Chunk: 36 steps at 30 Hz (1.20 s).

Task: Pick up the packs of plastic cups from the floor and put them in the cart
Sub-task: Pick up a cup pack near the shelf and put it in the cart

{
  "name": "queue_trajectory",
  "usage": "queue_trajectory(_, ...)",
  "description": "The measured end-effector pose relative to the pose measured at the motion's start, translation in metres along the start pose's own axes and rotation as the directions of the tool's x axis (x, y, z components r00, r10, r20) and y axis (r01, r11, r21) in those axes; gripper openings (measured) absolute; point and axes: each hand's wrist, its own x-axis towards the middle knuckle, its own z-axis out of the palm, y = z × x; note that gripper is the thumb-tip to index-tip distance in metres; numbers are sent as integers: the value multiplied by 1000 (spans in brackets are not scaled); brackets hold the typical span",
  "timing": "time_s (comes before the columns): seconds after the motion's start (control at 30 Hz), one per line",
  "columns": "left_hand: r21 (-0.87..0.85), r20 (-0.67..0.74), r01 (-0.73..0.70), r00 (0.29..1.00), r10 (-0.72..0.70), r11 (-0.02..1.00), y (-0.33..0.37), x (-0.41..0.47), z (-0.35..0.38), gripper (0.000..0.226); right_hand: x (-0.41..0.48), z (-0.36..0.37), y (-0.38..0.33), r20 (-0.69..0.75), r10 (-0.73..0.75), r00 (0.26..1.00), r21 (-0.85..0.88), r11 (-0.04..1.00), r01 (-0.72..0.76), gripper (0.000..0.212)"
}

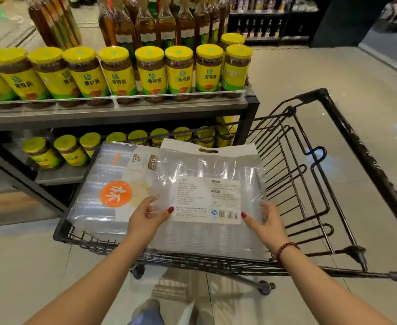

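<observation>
In a shop aisle, a person lowers a pack of plastic cups (pixel 207 184) into a wire cart (pixel 347 127). The left hand (pixel 146 219) and right hand (pixel 265 221) each pinch a near corner, thumb on top and fingers under the clear film. A second pack (pixel 108 184) already lies in the left of the cart, partly under the held one. Yellow-lidded jars (pixel 150 69) line the shelf (pixel 122 111) on the far left. The slick film could slip from so light a pinch. Dropped half across the lower pack, the held pack might tilt and slide over the near rim.
</observation>
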Motion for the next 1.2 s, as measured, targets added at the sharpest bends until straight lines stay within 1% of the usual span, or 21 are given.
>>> queue_trajectory(0.07, -16, -14, -10, 1000, 9, 1000, -3, -2, 1, 57, 1, -1, 0, 11, -9, 1000, -18, 1000, 9, 63)
queue_trajectory(0.17, -23, -26, -45, 999, 45, 999, -1, -3, 3, 62, 3, -5, -2, 13, -38, 999, -28, 999, 38, 58)
queue_trajectory(0.33, -14, -13, -133, 991, 132, 991, 3, 2, 1, 70, 3, -14, -2, 17, -98, 995, -38, 994, 99, 66)
queue_trajectory(0.43, -6, 16, -120, 993, 120, 993, -9, -6, 0, 69, -1, -16, 0, 74, -96, 993, -118, 988, 104, 78)
queue_trajectory(0.53, 16, -8, -89, 996, 89, 996, -21, -11, 2, 64, -1, -21, -1, 162, -76, 984, -190, 976, 107, 93)
queue_trajectory(0.57, 26, -8, -76, 997, 77, 997, -21, -9, 1, 64, 0, -24, -1, 188, -65, 980, -207, 973, 105, 93)
queue_trajectory(0.63, 77, 11, -59, 998, 59, 995, -14, -4, -1, 65, 1, -31, -6, 211, -33, 977, -212, 974, 79, 85)
queue_trajectory(0.7, 113, 32, -92, 995, 89, 989, -3, 4, -4, 64, 4, -31, -16, 174, 11, 985, -145, 989, 14, 78)
queue_trajectory(0.73, 112, 39, -105, 994, 102, 988, 4, 9, -4, 65, 8, -31, -21, 145, 34, 989, -87, 996, -21, 78)
queue_trajectory(0.8, 57, 39, -103, 994, 101, 993, 23, 22, -3, 72, 22, -27, -34, 87, 61, 994, 66, 996, -67, 88)
queue_trajectory(0.83, 4, 31, -75, 997, 75, 997, 35, 28, -1, 79, 28, -23, -43, 65, 74, 995, 117, 990, -81, 94)
queue_trajectory(0.87, -50, 23, -33, 999, 34, 998, 45, 35, 1, 85, 34, -21, -49, 60, 79, 995, 115, 990, -85, 99)
queue_trajectory(0.9, -95, 16, 0, 1000, 1, 996, 53, 42, 3, 89, 40, -18, -53, 67, 74, 995, 86, 993, -80, 97)
queue_trajectory(0.93, -112, 16, 17, 1000, -16, 994, 60, 46, 5, 89, 41, -16, -59, 85, 57, 995, 58, 996, -62, 85)
queue_trajectory(0.97, -121, 10, 20, 1000, -19, 992, 63, 49, 7, 90, 42, -14, -62, 101, 28, 995, 30, 999, -31, 67)
queue_trajectory(1.0, -132, 7, 25, 1000, -24, 991, 64, 50, 7, 94, 40, -12, -62, 113, -10, 994, -2, 1000, 11, 53)
queue_trajectory(1.03, -147, 3, 28, 1000, -28, 989, 66, 48, 8, 99, 39, -12, -60, 110, -46, 993, -38, 998, 50, 47)
queue_trajectory(1.07, -166, -6, 28, 1000, -29, 986, 66, 45, 7, 101, 34, -14, -58, 104, -73, 992, -74, 994, 81, 49)
queue_trajectory(1.13, -220, -6, 4, 1000, -5, 975, 67, 40, 4, 96, 22, -20, -50, 65, -122, 990, -114, 985, 129, 67)
queue_trajectory(1.17, -239, 2, -9, 1000, 10, 971, 69, 37, 3, 88, 16, -24, -45, 40, -140, 989, -106, 984, 143, 77)
queue_trajectory(1.2, -255, 8, -38, 999, 42, 966, 71, 32, 2, 77, 9, -27, -41, 24, -148, 989, -90, 985, 150, 83)
